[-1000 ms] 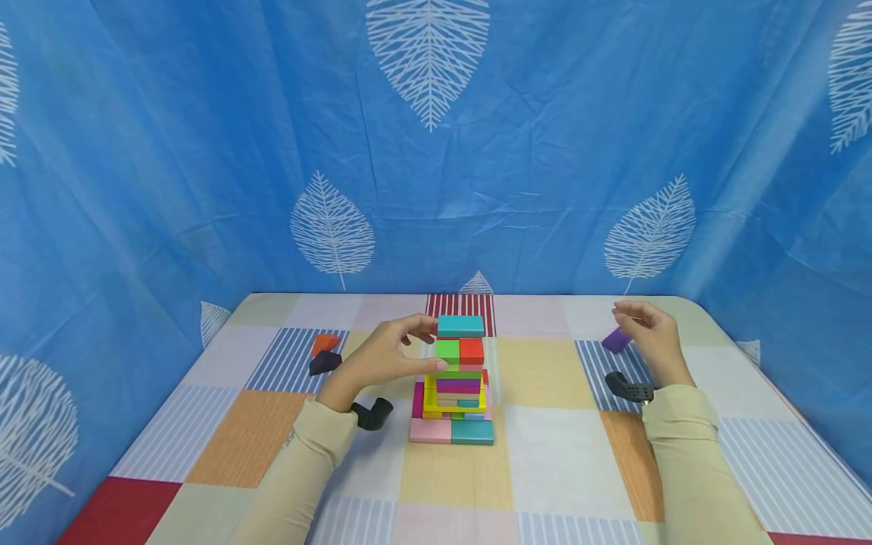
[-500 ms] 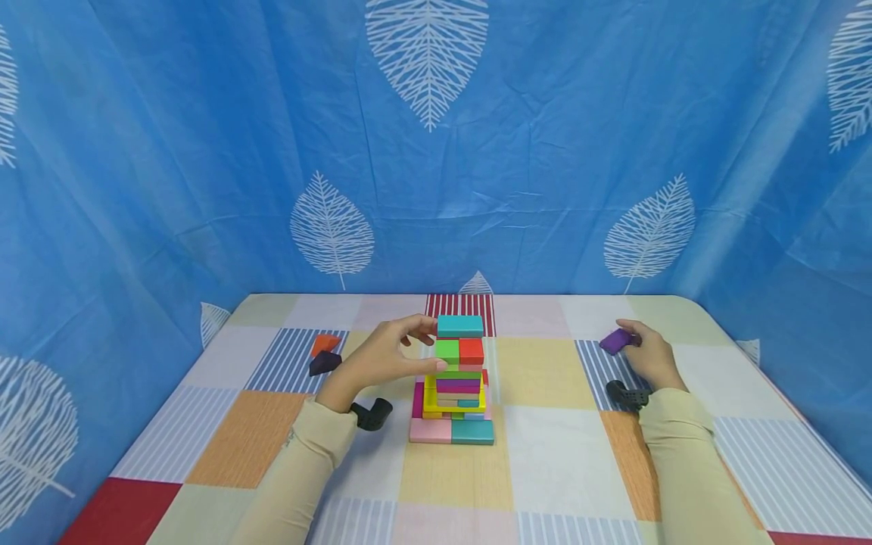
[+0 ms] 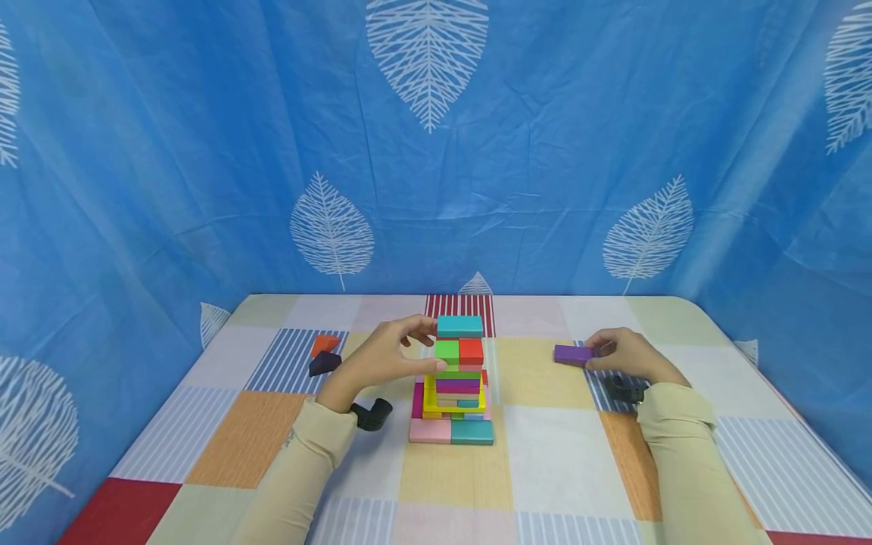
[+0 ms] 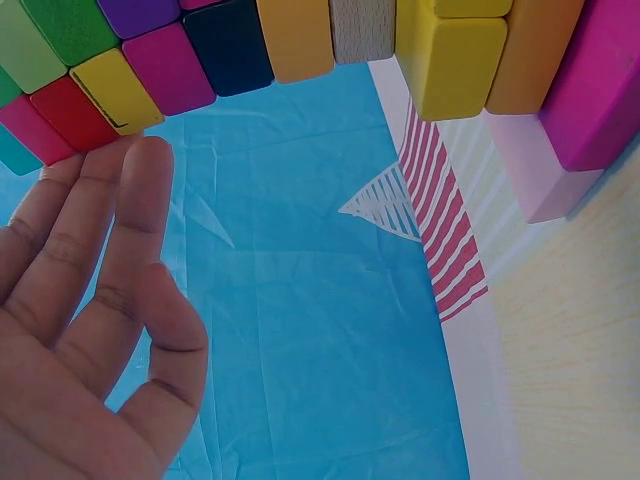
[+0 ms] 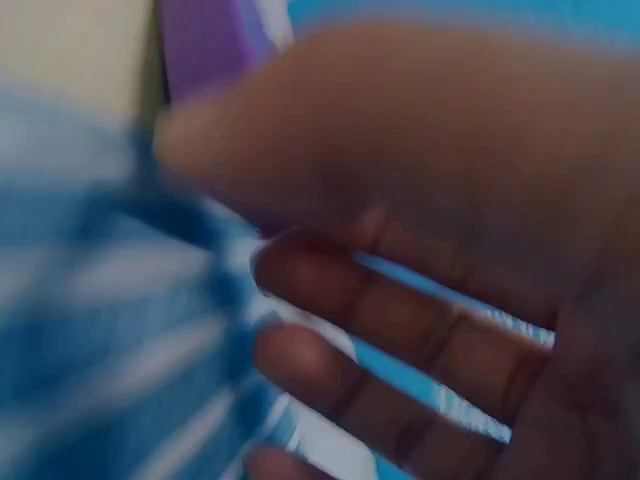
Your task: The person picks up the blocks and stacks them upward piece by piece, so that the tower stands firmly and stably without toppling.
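A tower of coloured wooden blocks (image 3: 459, 384) stands mid-table, with a teal block (image 3: 459, 327) on its top. My left hand (image 3: 381, 353) is at the tower's left side, thumb by a green block (image 3: 446, 350) in the upper part. The left wrist view shows extended fingertips touching the side of the blocks near a red block (image 4: 72, 112). Off to the right, my right hand (image 3: 628, 354) pinches one end of a purple block (image 3: 572, 355), which lies level and points at the tower. In the blurred right wrist view, the thumb hides much of this purple block (image 5: 205, 45).
An orange piece (image 3: 325, 345) and a black piece (image 3: 325, 363) lie together left of the tower. A patchwork tablecloth (image 3: 559, 446) covers the table. Behind it hangs a blue curtain (image 3: 531, 151) with white leaves.
My right hand has taken hold of the purple block and brought it left toward the tower, turning it level. The left hand and the tower look the same.
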Demonstrator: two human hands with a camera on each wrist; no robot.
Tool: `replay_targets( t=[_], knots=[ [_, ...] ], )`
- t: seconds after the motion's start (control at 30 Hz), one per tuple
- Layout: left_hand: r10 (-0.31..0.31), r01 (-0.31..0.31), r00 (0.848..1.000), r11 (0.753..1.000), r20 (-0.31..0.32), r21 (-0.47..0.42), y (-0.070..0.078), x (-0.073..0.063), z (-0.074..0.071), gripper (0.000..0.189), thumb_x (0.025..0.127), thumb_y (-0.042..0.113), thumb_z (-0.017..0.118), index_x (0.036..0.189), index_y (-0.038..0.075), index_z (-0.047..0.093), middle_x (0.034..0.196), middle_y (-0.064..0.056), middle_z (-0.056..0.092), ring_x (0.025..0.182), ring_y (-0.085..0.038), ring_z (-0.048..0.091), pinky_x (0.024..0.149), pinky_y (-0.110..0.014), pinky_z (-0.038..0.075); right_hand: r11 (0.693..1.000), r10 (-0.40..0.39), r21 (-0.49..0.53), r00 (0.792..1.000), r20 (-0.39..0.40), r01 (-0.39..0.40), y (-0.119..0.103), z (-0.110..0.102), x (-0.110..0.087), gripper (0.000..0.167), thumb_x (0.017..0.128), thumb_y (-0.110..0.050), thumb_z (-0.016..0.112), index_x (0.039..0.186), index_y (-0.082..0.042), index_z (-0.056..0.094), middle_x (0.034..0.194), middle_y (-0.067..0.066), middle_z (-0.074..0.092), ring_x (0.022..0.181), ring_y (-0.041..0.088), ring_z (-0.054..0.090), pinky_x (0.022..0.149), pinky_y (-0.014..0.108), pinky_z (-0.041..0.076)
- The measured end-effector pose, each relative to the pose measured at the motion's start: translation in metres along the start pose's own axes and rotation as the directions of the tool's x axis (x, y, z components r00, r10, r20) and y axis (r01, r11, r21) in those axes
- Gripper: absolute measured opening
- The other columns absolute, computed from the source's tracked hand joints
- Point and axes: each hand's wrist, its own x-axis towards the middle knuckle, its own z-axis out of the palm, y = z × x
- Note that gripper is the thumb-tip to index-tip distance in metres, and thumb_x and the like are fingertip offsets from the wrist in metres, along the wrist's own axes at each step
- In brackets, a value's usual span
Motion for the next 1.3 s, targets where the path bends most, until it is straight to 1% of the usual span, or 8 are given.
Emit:
replay_targets(
  t=[0.13,0.3,0.5,0.63,0.83,1.03,1.2,1.3],
  knots=[
    [-0.003,0.003,1.000,1.000,0.003,0.002,-0.001,0.000,0.000,0.065,0.092,0.029,0.085,0.145,-0.002,0.062,0.133,-0.012,0.071,0.121,-0.028,0.066,0.103,-0.047,0.052,0.989,-0.117,0.082,0.992,-0.050,0.121,-0.025,0.000,0.005,0.028,0.091,-0.007,0.085,0.114,0.007,0.075,0.101,0.012,0.076,0.095,0.021,0.069,0.085,0.036,0.060],
    [-0.001,0.001,1.000,1.000,0.005,0.008,-0.001,0.000,0.000,0.066,0.093,0.029,0.085,0.146,-0.002,0.062,0.133,-0.012,0.071,0.121,-0.028,0.066,0.103,-0.045,0.052,0.938,-0.201,0.247,0.962,-0.187,0.244,-0.066,-0.002,0.004,0.030,0.094,0.000,0.080,0.122,0.010,0.072,0.104,0.009,0.074,0.090,0.009,0.066,0.081,0.018,0.057],
    [-0.005,0.005,1.000,1.000,0.008,-0.008,0.000,0.000,0.000,0.066,0.093,0.028,0.085,0.146,-0.003,0.061,0.134,-0.014,0.071,0.122,-0.029,0.065,0.107,-0.060,0.051,0.791,-0.223,0.508,0.933,-0.281,0.342,-0.110,0.001,-0.001,0.024,0.095,0.008,0.075,0.118,0.002,0.073,0.102,-0.006,0.076,0.091,0.009,0.069,0.082,0.019,0.059],
    [-0.006,0.006,1.000,1.000,0.009,-0.015,0.000,0.001,0.000,0.066,0.093,0.028,0.085,0.146,-0.002,0.061,0.134,-0.013,0.070,0.122,-0.030,0.065,0.107,-0.061,0.050,0.703,-0.289,0.575,0.907,-0.306,0.418,-0.131,0.008,-0.003,0.029,0.091,0.015,0.073,0.111,-0.007,0.076,0.102,-0.003,0.075,0.091,0.011,0.070,0.083,0.021,0.060],
    [-0.003,0.003,1.000,1.000,0.006,0.003,0.001,0.000,-0.001,0.067,0.092,0.029,0.086,0.146,-0.002,0.062,0.134,-0.012,0.071,0.122,-0.029,0.065,0.105,-0.053,0.052,0.726,-0.435,0.454,0.856,-0.278,0.516,-0.151,0.022,-0.002,0.023,0.087,0.013,0.079,0.107,0.007,0.072,0.102,-0.002,0.073,0.095,0.013,0.067,0.090,0.020,0.056],
    [-0.006,0.006,1.000,1.000,0.005,0.017,0.001,0.000,-0.002,0.067,0.093,0.030,0.086,0.147,-0.001,0.062,0.134,-0.012,0.071,0.122,-0.028,0.065,0.102,-0.043,0.051,0.758,-0.506,0.334,0.828,-0.241,0.561,-0.162,0.034,0.000,0.024,0.083,0.007,0.085,0.103,-0.001,0.076,0.098,0.003,0.074,0.091,0.014,0.064,0.085,0.025,0.055],
    [0.000,0.000,1.000,1.000,0.012,0.012,0.001,0.000,-0.003,0.065,0.093,0.030,0.086,0.146,0.000,0.063,0.135,-0.012,0.071,0.123,-0.029,0.065,0.105,-0.052,0.052,0.786,-0.502,0.273,0.830,-0.241,0.555,-0.168,0.042,0.001,0.025,0.082,0.004,0.088,0.102,-0.006,0.077,0.096,0.001,0.074,0.087,0.014,0.061,0.079,0.027,0.053],
    [0.012,-0.012,1.000,1.000,0.014,0.000,0.001,0.000,-0.004,0.068,0.092,0.031,0.087,0.147,0.000,0.062,0.135,-0.012,0.071,0.124,-0.032,0.065,0.105,-0.060,0.051,0.785,-0.521,0.230,0.813,-0.261,0.576,-0.170,0.046,0.002,0.027,0.081,0.003,0.090,0.103,-0.007,0.078,0.093,-0.002,0.069,0.082,0.016,0.057,0.073,0.027,0.050]
  ],
)
